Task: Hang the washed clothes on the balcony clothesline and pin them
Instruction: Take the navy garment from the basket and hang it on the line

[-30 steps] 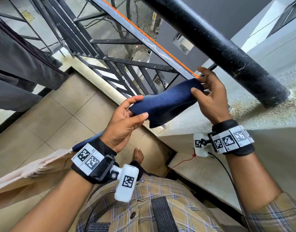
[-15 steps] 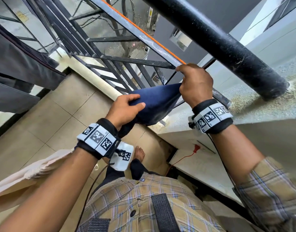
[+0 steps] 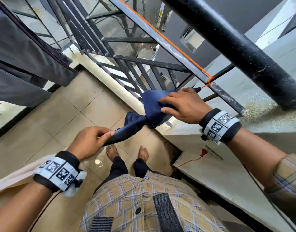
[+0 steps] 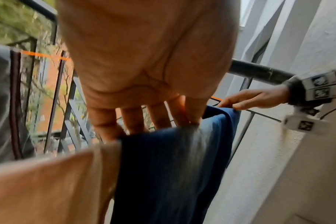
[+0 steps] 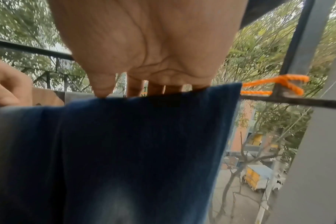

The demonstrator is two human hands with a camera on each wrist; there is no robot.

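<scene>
Navy cloth lengthwise along clothesline

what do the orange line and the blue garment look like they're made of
Orange clothesline: likely synthetic twisted cord; strands show at the knot, colour very bright. Navy blue garment: soft matte fabric, probably cotton knit; it drapes and bunches, though the weave is blurred.

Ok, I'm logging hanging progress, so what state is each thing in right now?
Blue cloth: draped over the orange line, bunched, no peg visible.
Orange line: taut, knotted to the railing.
Left hand: pinches the cloth's end.
Right hand: fingers straight, resting on the cloth.
Grey garment: hanging.
</scene>
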